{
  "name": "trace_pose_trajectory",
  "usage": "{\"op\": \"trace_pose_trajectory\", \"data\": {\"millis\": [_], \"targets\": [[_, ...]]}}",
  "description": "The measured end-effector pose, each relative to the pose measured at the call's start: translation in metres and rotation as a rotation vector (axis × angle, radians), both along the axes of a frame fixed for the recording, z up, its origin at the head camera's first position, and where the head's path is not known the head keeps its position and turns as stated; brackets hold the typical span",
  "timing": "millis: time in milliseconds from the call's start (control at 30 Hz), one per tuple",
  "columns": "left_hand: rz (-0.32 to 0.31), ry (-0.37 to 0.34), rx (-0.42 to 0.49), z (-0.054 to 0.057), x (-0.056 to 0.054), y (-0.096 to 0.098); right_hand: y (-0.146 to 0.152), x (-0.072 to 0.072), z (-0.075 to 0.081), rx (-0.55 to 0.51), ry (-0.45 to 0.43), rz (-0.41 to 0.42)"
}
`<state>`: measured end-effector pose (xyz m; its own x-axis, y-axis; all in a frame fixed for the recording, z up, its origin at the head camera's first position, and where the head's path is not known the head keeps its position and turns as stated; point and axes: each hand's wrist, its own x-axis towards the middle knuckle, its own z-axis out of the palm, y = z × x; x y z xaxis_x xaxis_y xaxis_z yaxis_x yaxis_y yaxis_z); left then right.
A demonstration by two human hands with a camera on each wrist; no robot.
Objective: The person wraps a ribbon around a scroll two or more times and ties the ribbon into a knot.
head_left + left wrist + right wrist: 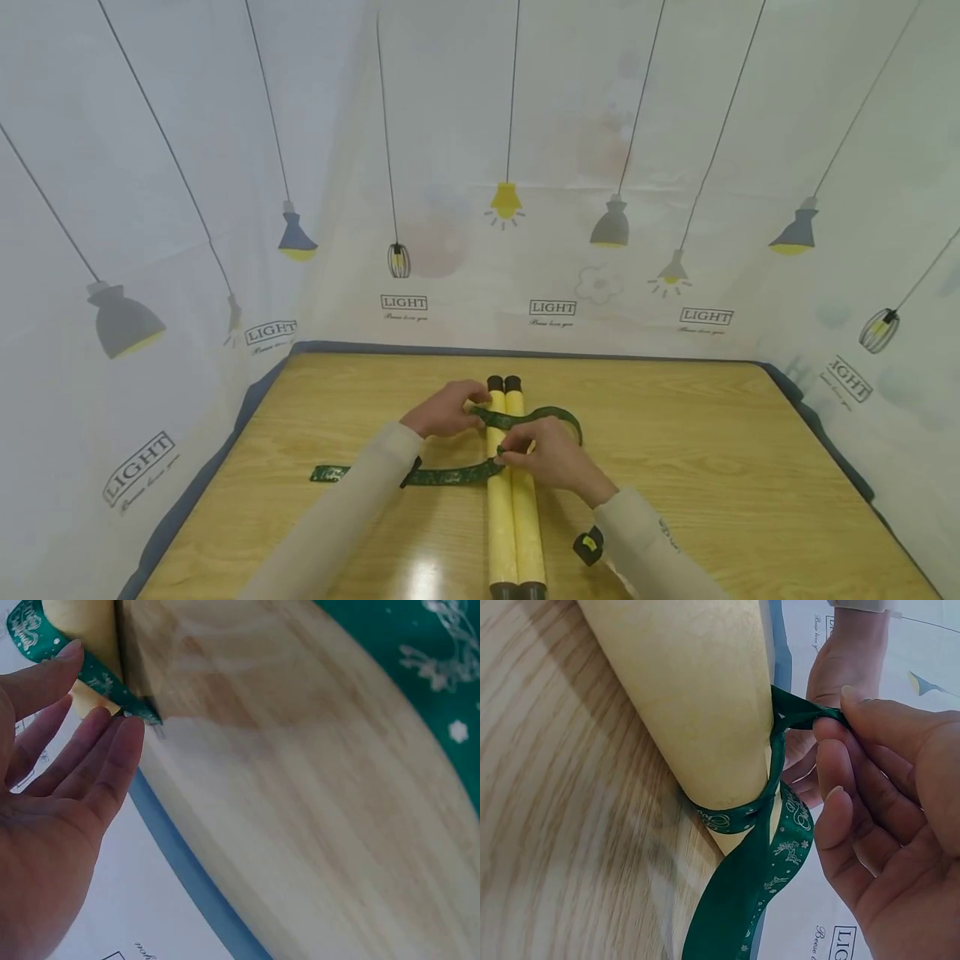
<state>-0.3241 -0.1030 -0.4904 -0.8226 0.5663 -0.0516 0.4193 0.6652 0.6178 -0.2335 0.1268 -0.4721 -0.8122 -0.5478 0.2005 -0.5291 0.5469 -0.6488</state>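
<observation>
Two yellow tubes (528,525) with dark end caps lie side by side on the wooden table. A green ribbon (450,476), printed with pale figures, passes round them and shows a crossing on the tube in the right wrist view. My left hand (447,408) is at the left of the tubes' far part, its thumb and fingers pinching the ribbon's end (142,711). Over the tubes, my right hand (551,452) pinches a twisted length of ribbon (799,712) between thumb and fingers. One ribbon loop arches to the right behind this hand; another length trails left under the left sleeve.
The wooden table (712,450) has a blue-edged back border. White sheets (465,108) printed with hanging lamps surround it on the back and sides. A small black object (588,546) with a yellow-green mark shows beside the right sleeve, partly hidden.
</observation>
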Motion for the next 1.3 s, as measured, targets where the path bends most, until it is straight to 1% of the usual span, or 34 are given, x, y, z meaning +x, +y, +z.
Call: {"op": "trace_pose_trajectory", "data": {"millis": [100, 233, 400, 500, 600, 667, 767, 933, 1067, 1167, 1300], "targets": [[0.012, 0.023, 0.016, -0.003, -0.002, 0.002, 0.000, 0.000, -0.001, -0.003, -0.006, -0.007], [0.007, 0.053, 0.033, -0.005, -0.002, 0.002, 0.001, 0.000, -0.002, -0.005, -0.018, -0.013], [-0.011, 0.071, 0.008, -0.004, 0.001, 0.002, 0.001, -0.001, -0.004, -0.003, -0.026, -0.014], [-0.022, 0.052, -0.015, -0.001, 0.001, 0.001, 0.001, -0.001, -0.005, 0.000, -0.024, -0.014], [-0.033, 0.025, -0.035, 0.005, 0.002, -0.002, 0.001, -0.001, -0.005, 0.006, -0.022, -0.016], [-0.045, 0.016, -0.035, 0.009, 0.003, -0.006, 0.001, -0.001, -0.004, 0.012, -0.017, -0.018], [-0.047, -0.007, -0.014, 0.018, 0.005, -0.011, 0.001, -0.002, -0.003, 0.020, 0.011, -0.026], [-0.021, -0.085, 0.071, 0.031, 0.011, -0.020, 0.001, -0.005, -0.002, -0.001, 0.018, -0.022], [0.020, -0.181, 0.118, 0.036, 0.021, -0.025, 0.001, -0.006, -0.002, -0.018, 0.006, -0.014], [0.040, -0.258, 0.152, 0.035, 0.031, -0.027, 0.000, -0.007, -0.002, -0.020, 0.004, -0.009], [0.059, -0.343, 0.205, 0.032, 0.043, -0.028, 0.000, -0.007, -0.003, -0.013, -0.008, -0.008]]}}
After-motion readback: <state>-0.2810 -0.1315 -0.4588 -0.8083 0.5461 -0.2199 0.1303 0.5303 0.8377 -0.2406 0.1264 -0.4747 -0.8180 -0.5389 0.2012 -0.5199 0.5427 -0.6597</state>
